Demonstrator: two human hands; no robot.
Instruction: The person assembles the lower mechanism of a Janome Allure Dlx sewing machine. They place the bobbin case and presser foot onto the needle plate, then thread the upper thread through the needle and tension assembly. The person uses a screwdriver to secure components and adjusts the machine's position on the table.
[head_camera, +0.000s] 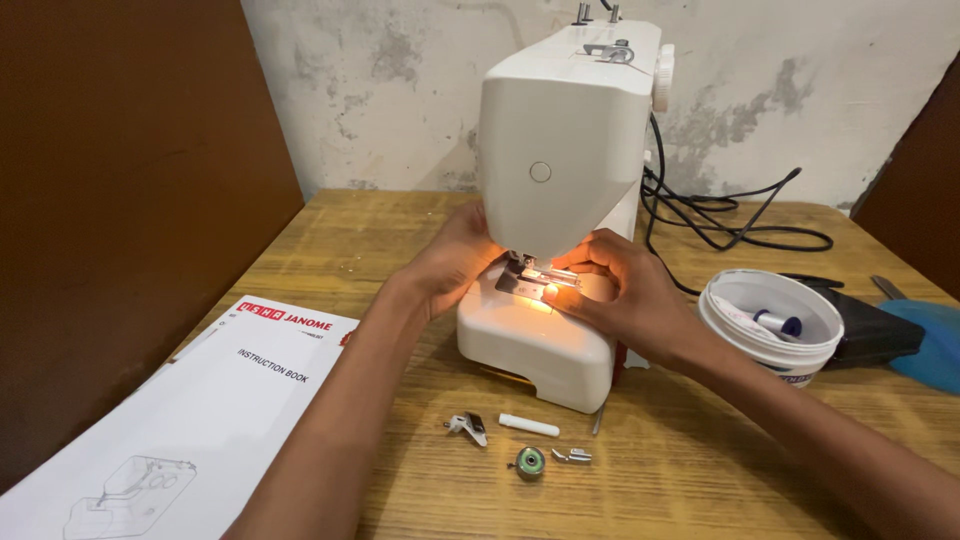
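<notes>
Left hand (455, 262): fingers curled in against the left side of the needle area of the white sewing machine (560, 180), tips touching the lit needle plate (528, 285); whether they pinch a small part I cannot tell.
Right hand (630, 295): fingers drawn together at the presser foot (550, 272), thumb and forefinger apparently pinching there; the part itself is too small to make out.
Where the work sits: between both hands, right under the machine's head, in the glow of its lamp.
Doing it well: judging by the grip, wrists should stay braced on the machine bed and the fingertips low and steady, clear of the needle.
Just behind the wrists: loose parts on the surface (700, 470) — a metal foot (468, 427), a white pin (529, 425), a green bobbin (529, 462), a small clip (573, 456).
Right of the right hand: a white tub (770, 325), close to the forearm; beyond it, black cable (730, 225).
Left of the left forearm: a manual (200, 420), lying over the surface's left edge.
Open room: bare wood near the body, to the right of the loose parts.
</notes>
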